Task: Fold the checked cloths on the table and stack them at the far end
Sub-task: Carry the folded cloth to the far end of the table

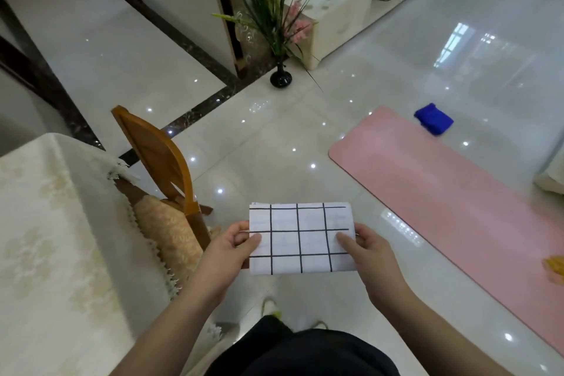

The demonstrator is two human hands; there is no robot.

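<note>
Both hands, left hand [241,246] and right hand [363,246], pinch the short ends of the folded checked cloth [300,238], keeping it flat between them for stacking on the table [45,238] to their left.

Table [45,238] at left of frame ran off the left and bottom edges; its far end lay out of view. Fingers of both hands, left hand [235,249] and right hand [366,249], were hidden behind the folded checked cloth [300,238]. Pink mat [442,192] was cut off at right. Yellow object [554,264] at right edge was blurred, unidentifiable.
</note>
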